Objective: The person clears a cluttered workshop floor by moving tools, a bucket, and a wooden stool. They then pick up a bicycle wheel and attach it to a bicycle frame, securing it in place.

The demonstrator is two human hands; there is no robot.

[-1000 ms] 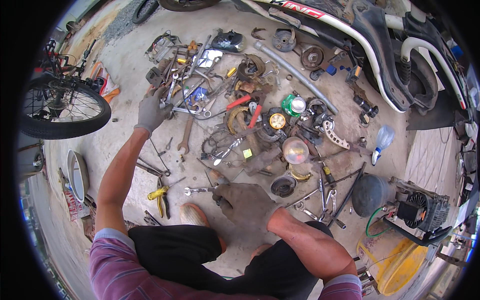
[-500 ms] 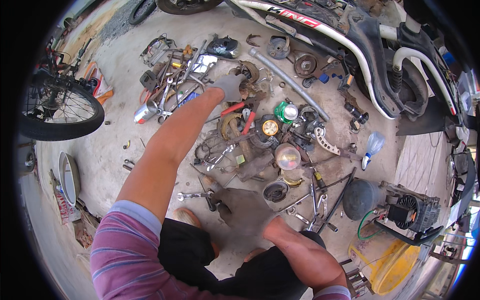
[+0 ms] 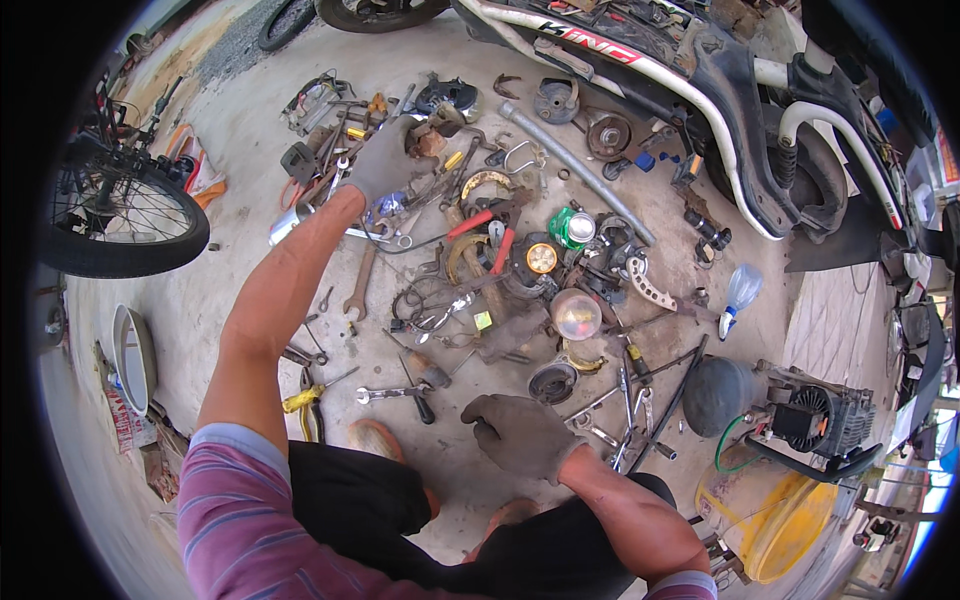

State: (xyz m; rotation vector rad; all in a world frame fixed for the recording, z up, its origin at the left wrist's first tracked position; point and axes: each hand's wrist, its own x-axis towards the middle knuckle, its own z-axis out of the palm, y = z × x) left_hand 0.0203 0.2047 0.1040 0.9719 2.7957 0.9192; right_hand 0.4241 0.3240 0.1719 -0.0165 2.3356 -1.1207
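My left hand (image 3: 386,163), in a grey work glove, is stretched to the far left of the parts pile. It is closed on a rusty metal part (image 3: 431,141), partly hidden by the fingers. Below it lie a combination wrench (image 3: 358,290) and red-handled pliers (image 3: 474,224). My right hand (image 3: 524,434), gloved too, hovers over the floor near my knees, its fingers loosely extended with nothing in them. Closest to it are a double-ended wrench (image 3: 388,394), a black-handled screwdriver (image 3: 424,408) and a round metal housing (image 3: 553,382).
Far right lies a white scooter frame (image 3: 720,110); a bicycle wheel (image 3: 130,222) stands at left. An air compressor (image 3: 790,410) sits beside a yellow bucket (image 3: 790,530). A long steel pipe (image 3: 580,172), a green can (image 3: 572,228) and a plastic bottle (image 3: 745,288) lie among the parts.
My left hand has shifted left and away from me with the rusty part. My right hand has drawn back rightward, uncovering the screwdriver and the floor beside it.
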